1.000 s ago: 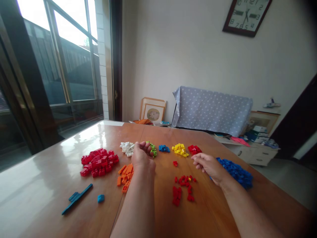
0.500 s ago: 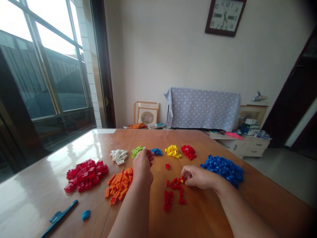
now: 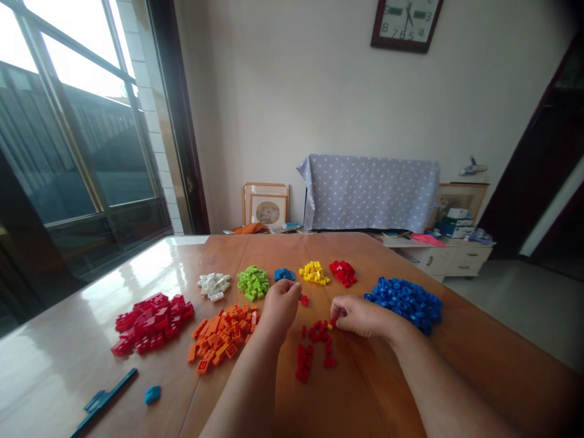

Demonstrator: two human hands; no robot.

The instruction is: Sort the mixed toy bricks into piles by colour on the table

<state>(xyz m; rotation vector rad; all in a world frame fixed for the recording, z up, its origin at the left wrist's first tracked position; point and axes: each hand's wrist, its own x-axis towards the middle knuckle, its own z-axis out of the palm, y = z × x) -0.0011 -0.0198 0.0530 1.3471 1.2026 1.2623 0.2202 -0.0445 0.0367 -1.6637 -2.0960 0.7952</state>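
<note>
My left hand [image 3: 283, 302] is above the middle of the table with thumb and fingertips pinched together; whatever is between them is too small or hidden to make out. Just beyond its fingertips lies a small red brick piece [image 3: 304, 300]. My right hand [image 3: 358, 315] rests low on the table, thumb and forefinger closed on a small red brick [image 3: 333, 323]. A tiny yellow brick [image 3: 330, 327] shows right beside it. Loose red bricks [image 3: 318, 331] lie left of these fingers, and red bricks in a short row [image 3: 303, 364] lie nearer to me.
Across the wooden table [image 3: 246, 401] are piles of green [image 3: 253, 283], white [image 3: 213, 286], orange [image 3: 223, 337], dark red [image 3: 152, 322], yellow [image 3: 314, 272], red [image 3: 343, 273] and blue bricks [image 3: 405, 304]. A brick separator-like teal strip [image 3: 107, 398] and a teal piece [image 3: 152, 395] lie front left.
My left hand has moved right and toward me, from the green pile to near the small red piece. My right hand stays by the red bricks. The view has tilted slightly.
</note>
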